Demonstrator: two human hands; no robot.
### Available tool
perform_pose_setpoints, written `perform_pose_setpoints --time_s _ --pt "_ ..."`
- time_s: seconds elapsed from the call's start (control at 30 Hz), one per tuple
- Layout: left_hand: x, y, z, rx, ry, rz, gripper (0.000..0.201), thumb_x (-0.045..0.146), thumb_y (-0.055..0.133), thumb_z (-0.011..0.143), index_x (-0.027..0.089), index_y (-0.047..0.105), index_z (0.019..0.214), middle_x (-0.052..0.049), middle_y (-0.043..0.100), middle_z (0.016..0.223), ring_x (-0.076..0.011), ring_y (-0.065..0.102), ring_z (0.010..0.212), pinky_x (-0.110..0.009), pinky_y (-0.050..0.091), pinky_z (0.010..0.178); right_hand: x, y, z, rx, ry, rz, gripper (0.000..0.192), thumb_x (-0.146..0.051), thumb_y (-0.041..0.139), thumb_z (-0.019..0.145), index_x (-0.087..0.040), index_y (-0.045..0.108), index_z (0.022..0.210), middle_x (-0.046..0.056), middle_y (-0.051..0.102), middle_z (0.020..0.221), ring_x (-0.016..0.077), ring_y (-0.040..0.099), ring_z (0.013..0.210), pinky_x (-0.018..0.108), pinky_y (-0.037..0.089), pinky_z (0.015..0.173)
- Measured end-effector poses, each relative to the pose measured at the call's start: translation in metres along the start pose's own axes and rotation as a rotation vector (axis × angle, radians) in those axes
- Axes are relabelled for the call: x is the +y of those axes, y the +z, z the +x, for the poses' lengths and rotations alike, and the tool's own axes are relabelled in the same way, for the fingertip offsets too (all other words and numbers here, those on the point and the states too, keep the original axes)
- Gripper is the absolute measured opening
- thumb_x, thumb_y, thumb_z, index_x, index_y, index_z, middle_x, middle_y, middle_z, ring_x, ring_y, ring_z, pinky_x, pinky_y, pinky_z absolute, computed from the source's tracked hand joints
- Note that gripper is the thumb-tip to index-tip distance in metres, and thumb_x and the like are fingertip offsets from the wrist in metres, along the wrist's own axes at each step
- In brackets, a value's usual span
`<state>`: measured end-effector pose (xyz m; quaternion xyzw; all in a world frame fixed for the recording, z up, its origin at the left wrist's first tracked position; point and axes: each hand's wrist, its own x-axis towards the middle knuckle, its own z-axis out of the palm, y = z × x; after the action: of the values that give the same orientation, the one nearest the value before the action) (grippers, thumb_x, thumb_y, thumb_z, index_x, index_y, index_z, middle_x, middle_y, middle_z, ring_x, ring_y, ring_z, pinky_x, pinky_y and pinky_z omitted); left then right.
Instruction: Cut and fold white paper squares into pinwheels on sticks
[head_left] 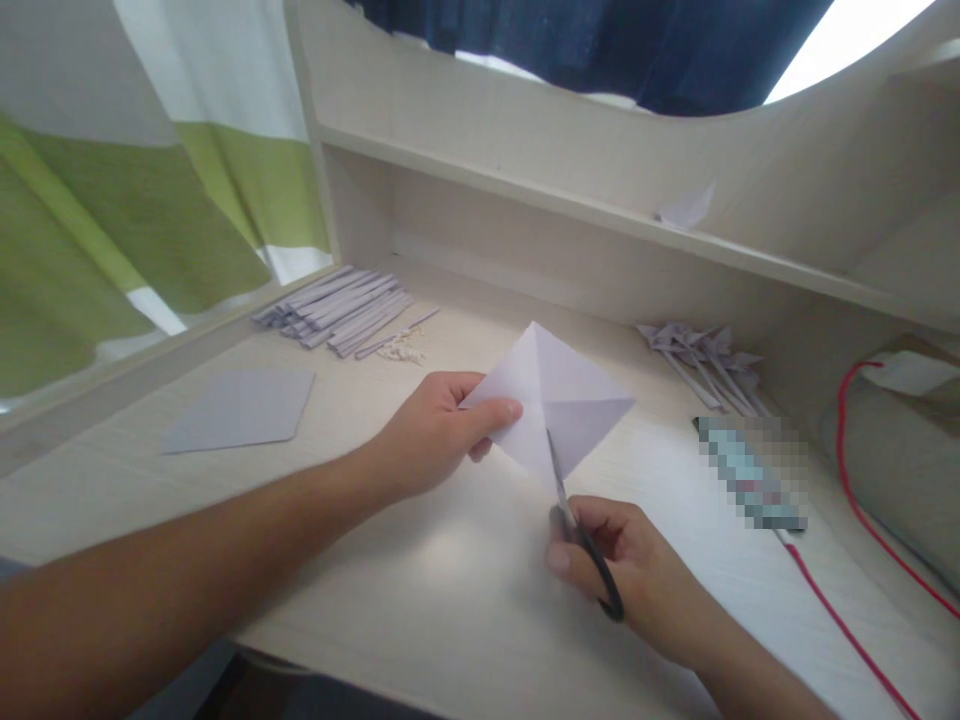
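My left hand (439,432) pinches the left corner of a white square sheet of paper (559,395) that shows crossed fold creases and is held just above the desk. My right hand (615,560) grips black-handled scissors (574,525). Their blades point up and away from me and meet the sheet's lower corner along a crease.
A flat grey-white paper sheet (240,410) lies at the left of the pale wooden desk (420,600). A pile of paper strips (341,310) and small scraps sit at the back left. Several finished paper pinwheels (705,360) lie at the back right, near a red cord (847,470). A shelf runs above.
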<state>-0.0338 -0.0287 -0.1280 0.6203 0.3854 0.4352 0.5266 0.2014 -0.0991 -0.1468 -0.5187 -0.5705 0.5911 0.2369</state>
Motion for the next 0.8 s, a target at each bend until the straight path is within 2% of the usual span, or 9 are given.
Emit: perform_pose_setpoints --time_s 0.17,0.23,0.33,0.4,0.5,0.57,0.67,0.73,0.8 --pt "0.003 -0.012 0.005 0.123 0.067 0.016 0.035 0.040 0.069 0.085 0.018 0.058 0.060 0.002 0.057 0.055 -0.0108 0.048 0.053 -0.025 0.035 0.055 0.001 -0.012 0.002 0.020 -0.050 -0.068 0.042 -0.048 0.088 0.074 -0.018 0.060 0.069 -0.005 0.047 0.062 0.0113 0.038 0.059 0.026 0.029 0.055" --pt "0.003 -0.013 0.006 0.157 0.077 0.019 0.034 0.040 0.069 0.083 0.017 0.058 0.060 0.002 0.056 0.054 -0.0109 0.048 0.053 -0.025 0.035 0.054 0.004 -0.022 0.005 0.102 -0.121 -0.092 0.042 -0.049 0.085 0.079 -0.019 0.059 0.067 -0.004 0.048 0.059 0.0121 0.041 0.058 0.027 0.031 0.056" --pt "0.001 -0.010 0.008 0.136 0.060 0.018 0.032 0.040 0.069 0.081 0.017 0.060 0.061 0.002 0.055 0.053 -0.0109 0.047 0.052 -0.025 0.034 0.052 0.007 -0.033 0.012 0.307 -0.231 -0.019 0.040 -0.055 0.076 0.087 -0.019 0.065 0.074 0.000 0.058 0.061 0.0147 0.050 0.059 0.030 0.037 0.059" --pt "-0.002 -0.008 0.007 0.081 0.043 0.025 0.029 0.039 0.070 0.080 0.017 0.062 0.062 0.002 0.055 0.053 -0.0109 0.047 0.051 -0.025 0.033 0.051 0.008 -0.036 0.015 0.418 -0.267 0.129 0.041 -0.059 0.075 0.087 -0.018 0.070 0.082 0.002 0.065 0.070 0.0159 0.056 0.059 0.032 0.043 0.061" --pt "-0.003 -0.004 0.003 -0.090 0.008 0.076 0.022 0.033 0.071 0.076 0.017 0.065 0.061 0.002 0.055 0.053 -0.0104 0.047 0.051 -0.023 0.032 0.049 0.007 -0.033 0.018 0.470 -0.280 0.336 0.042 -0.057 0.084 0.077 -0.020 0.074 0.094 0.005 0.071 0.091 0.0196 0.066 0.070 0.033 0.051 0.064" --pt "-0.001 -0.001 -0.001 -0.247 -0.053 0.115 0.014 0.027 0.072 0.074 0.016 0.070 0.065 0.001 0.059 0.057 -0.0112 0.051 0.053 -0.022 0.033 0.050 0.007 -0.030 0.018 0.442 -0.289 0.396 0.039 -0.053 0.089 0.074 -0.021 0.077 0.091 0.004 0.070 0.090 0.0187 0.065 0.073 0.031 0.052 0.065" --pt "0.003 0.003 -0.006 -0.417 -0.116 0.150 0.009 0.023 0.070 0.075 0.017 0.077 0.074 -0.001 0.069 0.069 -0.0144 0.060 0.061 -0.023 0.040 0.053 0.012 -0.024 0.016 0.340 -0.253 0.393 0.028 -0.044 0.091 0.074 -0.020 0.077 0.080 0.001 0.068 0.077 0.0147 0.059 0.066 0.028 0.049 0.061" --pt "0.002 0.006 -0.007 -0.438 -0.129 0.165 0.008 0.023 0.071 0.076 0.017 0.076 0.075 0.000 0.070 0.070 -0.0148 0.061 0.062 -0.022 0.041 0.052 0.016 -0.020 0.015 0.295 -0.211 0.369 0.025 -0.039 0.093 0.071 -0.019 0.078 0.076 0.002 0.070 0.073 0.0140 0.059 0.062 0.028 0.048 0.058" --pt "-0.001 0.008 -0.007 -0.370 -0.122 0.132 0.008 0.025 0.074 0.078 0.017 0.074 0.076 0.000 0.070 0.068 -0.0146 0.062 0.061 -0.022 0.042 0.052 0.018 -0.015 0.015 0.287 -0.192 0.352 0.025 -0.036 0.095 0.069 -0.018 0.080 0.075 0.003 0.072 0.069 0.0145 0.060 0.057 0.028 0.047 0.054"
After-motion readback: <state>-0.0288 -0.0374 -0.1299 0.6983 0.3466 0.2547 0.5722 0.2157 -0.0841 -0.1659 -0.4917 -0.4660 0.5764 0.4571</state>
